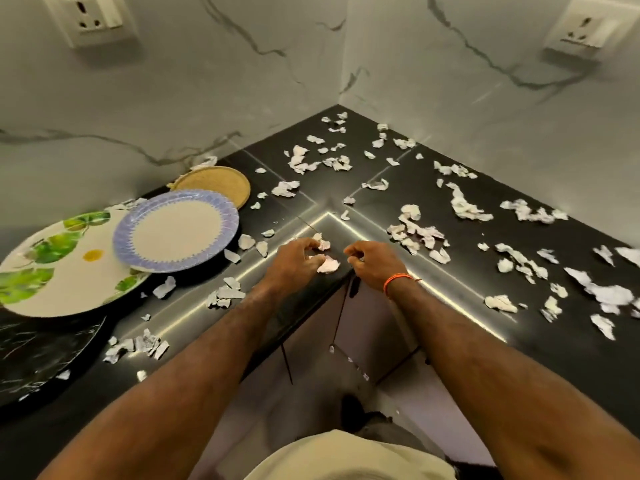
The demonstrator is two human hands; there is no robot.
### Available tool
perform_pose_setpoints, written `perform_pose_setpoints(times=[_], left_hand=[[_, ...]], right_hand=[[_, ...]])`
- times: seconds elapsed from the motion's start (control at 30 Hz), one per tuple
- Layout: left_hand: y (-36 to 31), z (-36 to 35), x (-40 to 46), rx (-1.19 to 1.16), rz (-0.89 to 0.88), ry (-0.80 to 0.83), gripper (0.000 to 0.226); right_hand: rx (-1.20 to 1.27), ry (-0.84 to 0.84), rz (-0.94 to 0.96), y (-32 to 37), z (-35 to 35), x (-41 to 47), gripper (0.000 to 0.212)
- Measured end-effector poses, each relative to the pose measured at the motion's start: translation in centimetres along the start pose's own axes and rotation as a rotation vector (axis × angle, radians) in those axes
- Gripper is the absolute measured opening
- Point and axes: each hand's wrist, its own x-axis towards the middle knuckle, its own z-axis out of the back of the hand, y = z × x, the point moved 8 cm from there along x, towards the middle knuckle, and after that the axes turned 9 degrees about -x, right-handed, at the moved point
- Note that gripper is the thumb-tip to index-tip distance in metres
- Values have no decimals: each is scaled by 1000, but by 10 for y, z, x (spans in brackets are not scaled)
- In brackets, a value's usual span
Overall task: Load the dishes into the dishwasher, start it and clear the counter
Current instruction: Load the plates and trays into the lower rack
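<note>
Left hand (298, 258) pinching crumpled white paper scraps (327, 264) at black counter (433, 188) corner; right hand (372, 263) curled, grip unclear. Torn paper litters counter. Blue-rimmed plate (176, 230), leaf-print plate (65, 268), woven tray (214, 185) unloaded. Clearing barely begun.

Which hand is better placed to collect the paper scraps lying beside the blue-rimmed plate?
The left hand. It is on the same side as the blue-rimmed plate, and scraps lie between them. The right hand is further off and would probably need to cross over the left.
</note>
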Motion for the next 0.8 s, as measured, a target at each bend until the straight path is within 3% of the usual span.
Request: perform_pose_setpoints(times=[0.5, 0.8], left_hand=[[48, 86, 47, 65, 273, -321, 51], [95, 177, 98, 205, 326, -346, 52]], right_hand=[[-105, 206, 357, 89, -26, 137, 28], [-102, 226, 357, 153, -43, 221, 36]])
